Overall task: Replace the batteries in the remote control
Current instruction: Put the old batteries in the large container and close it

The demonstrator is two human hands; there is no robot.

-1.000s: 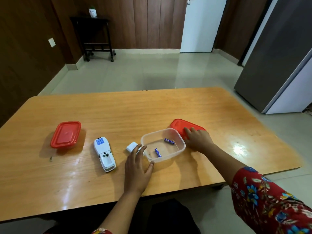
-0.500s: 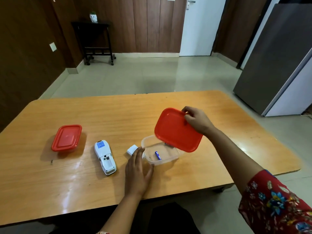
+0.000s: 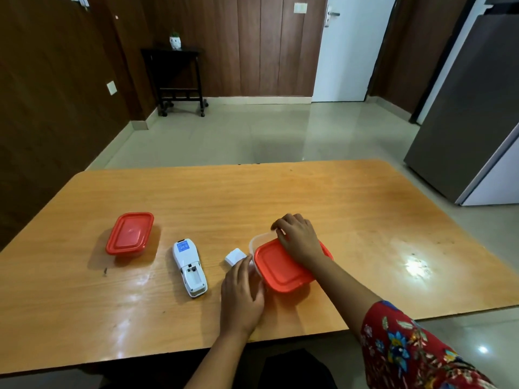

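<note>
The remote control (image 3: 189,268) was seen lying back-up on the tabletop (image 3: 351,209), just left of the left hand (image 3: 241,293), its long axis running away from the person and slightly leftward, with the opened, empty battery bay at the near end and its small white cover (image 3: 234,256) set close by. It was judged light, rigid and somewhat slick, best taken by its long side edges. The red lid (image 3: 283,266) was pressed onto the clear container (image 3: 259,239) by the right hand (image 3: 299,238), fingers curled over its far edge, while the left hand, loosely spread, steadied the container's near wall.
</note>
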